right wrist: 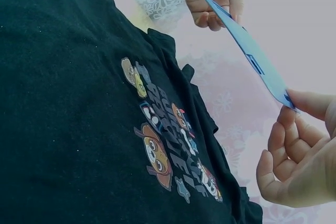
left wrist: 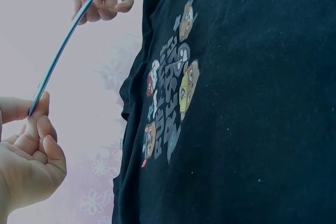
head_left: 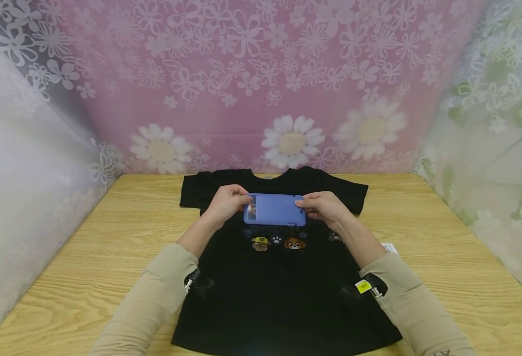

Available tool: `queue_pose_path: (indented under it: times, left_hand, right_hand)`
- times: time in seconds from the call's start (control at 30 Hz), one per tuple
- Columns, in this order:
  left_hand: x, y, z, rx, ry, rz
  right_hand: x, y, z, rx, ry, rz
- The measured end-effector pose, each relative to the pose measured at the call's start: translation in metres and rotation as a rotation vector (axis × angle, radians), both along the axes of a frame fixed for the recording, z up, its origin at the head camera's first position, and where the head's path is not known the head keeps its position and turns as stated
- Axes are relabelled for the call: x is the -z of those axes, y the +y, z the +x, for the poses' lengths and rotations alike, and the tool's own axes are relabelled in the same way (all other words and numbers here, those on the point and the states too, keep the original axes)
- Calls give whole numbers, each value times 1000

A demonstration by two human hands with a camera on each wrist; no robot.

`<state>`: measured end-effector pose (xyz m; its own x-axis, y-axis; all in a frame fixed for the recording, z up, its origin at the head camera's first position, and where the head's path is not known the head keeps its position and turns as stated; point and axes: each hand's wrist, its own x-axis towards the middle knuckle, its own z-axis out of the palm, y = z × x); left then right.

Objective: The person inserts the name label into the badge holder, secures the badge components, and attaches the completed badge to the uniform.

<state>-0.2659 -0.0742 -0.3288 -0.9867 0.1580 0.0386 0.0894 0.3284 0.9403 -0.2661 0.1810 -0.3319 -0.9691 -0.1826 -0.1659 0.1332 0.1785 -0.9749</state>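
A thin flat blue card-like piece [head_left: 276,210] with rounded corners is held level above a black T-shirt [head_left: 283,301]. Its left end shows a strip with a picture or clear window; I cannot tell which. My left hand [head_left: 227,201] pinches that end between thumb and forefinger. On the opposite end, my right hand [head_left: 325,207] does the same, other fingers curled beneath. Seen nearly edge-on in the left wrist view, the blue piece [left wrist: 63,48] bows slightly. The right wrist view shows small slots in its face [right wrist: 257,56]. The shirt lies spread flat, printed with cartoon dog heads.
A wooden table [head_left: 87,257] carries the shirt. Beside my right forearm, partly covered, lies a white printed label [head_left: 390,248]. Flowered curtains [head_left: 243,99] enclose the table at the back and both sides.
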Motion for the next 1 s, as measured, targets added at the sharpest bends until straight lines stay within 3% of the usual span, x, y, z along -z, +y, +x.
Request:
queue_pose_path:
  times: [1.0]
  left_hand:
    - [6, 4, -2, 13, 23, 27]
  right_hand:
    - [1, 5, 0, -36, -29, -38]
